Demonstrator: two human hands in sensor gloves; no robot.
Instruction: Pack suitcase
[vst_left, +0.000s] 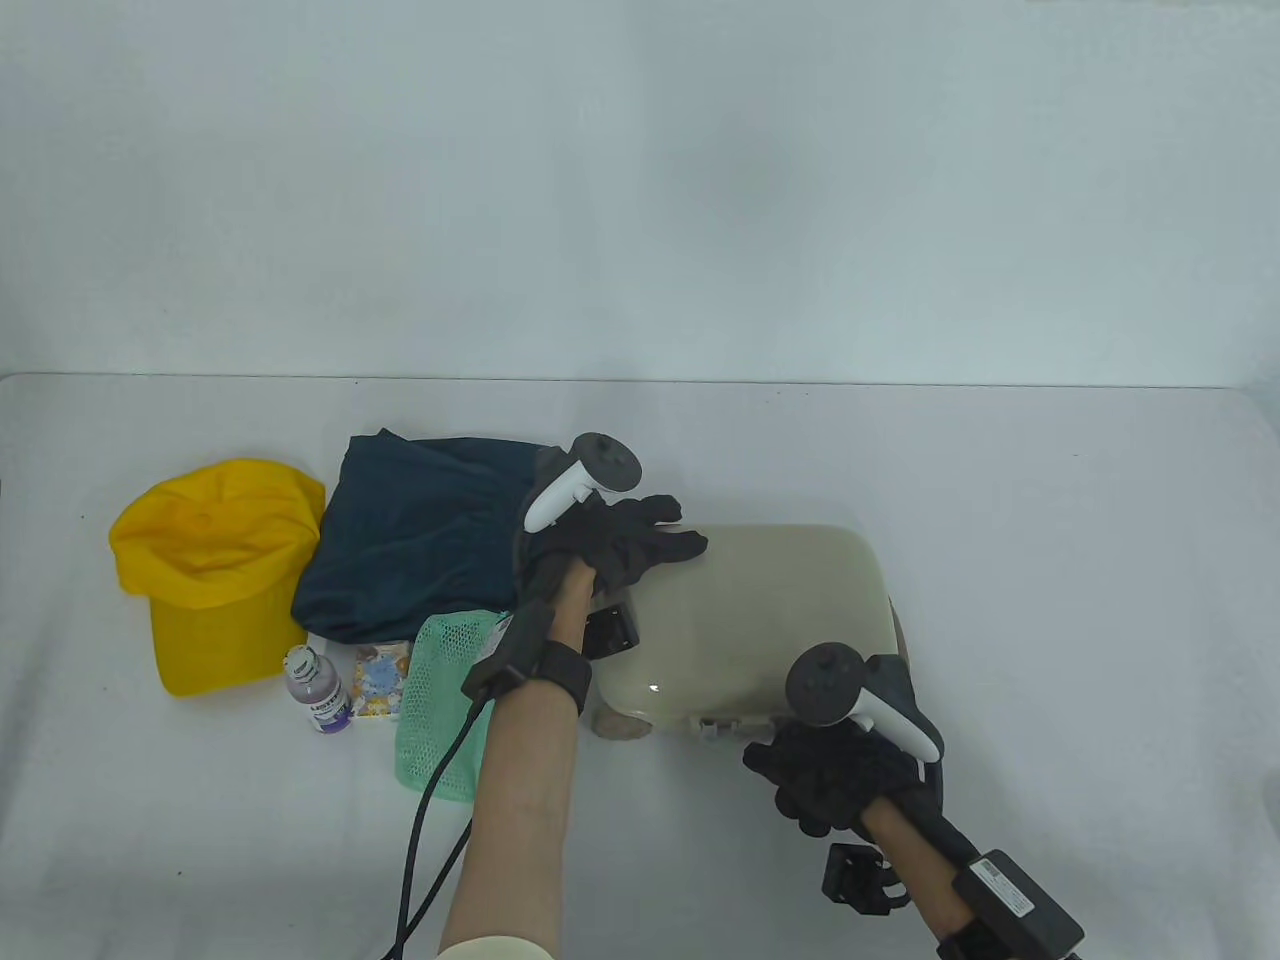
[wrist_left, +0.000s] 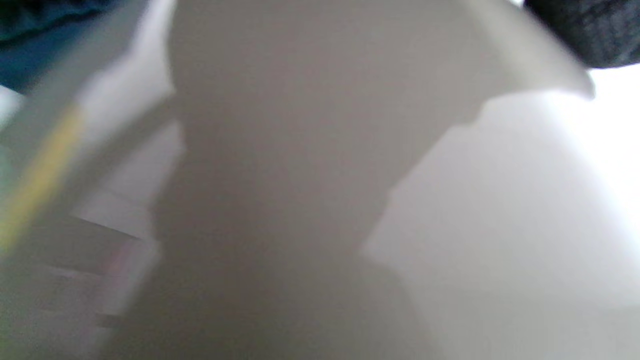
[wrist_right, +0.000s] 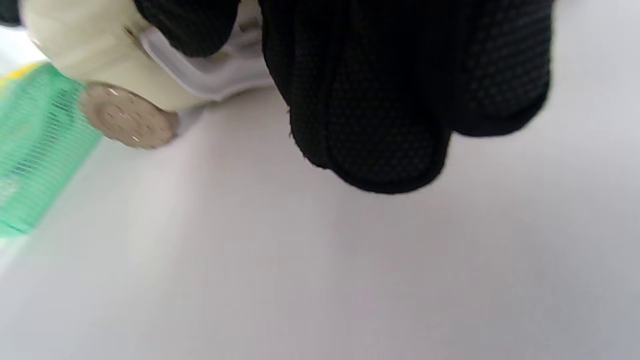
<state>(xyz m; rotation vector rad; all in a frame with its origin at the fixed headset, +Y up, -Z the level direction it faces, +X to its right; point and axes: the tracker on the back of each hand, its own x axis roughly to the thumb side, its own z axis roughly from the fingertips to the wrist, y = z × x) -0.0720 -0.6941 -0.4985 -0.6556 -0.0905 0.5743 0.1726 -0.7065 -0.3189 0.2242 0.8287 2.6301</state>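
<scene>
A beige hard-shell suitcase (vst_left: 770, 610) lies closed on the white table. My left hand (vst_left: 640, 545) rests flat on its top left corner with the fingers spread. The left wrist view shows only a blurred close-up of the shell (wrist_left: 300, 125). My right hand (vst_left: 830, 780) is at the case's front right edge, by a white fitting (vst_left: 722, 722), with the fingers curled under. In the right wrist view the gloved fingers (wrist_right: 380, 100) hang just in front of that fitting (wrist_right: 215, 75). Whether they grip anything is hidden.
Left of the case lie a dark blue garment (vst_left: 420, 535), a yellow cap (vst_left: 215, 560), a green mesh bag (vst_left: 445, 690), a small purple bottle (vst_left: 318, 690) and a patterned packet (vst_left: 380, 680). A suitcase wheel (wrist_right: 127, 117) sits beside the mesh bag (wrist_right: 35, 145).
</scene>
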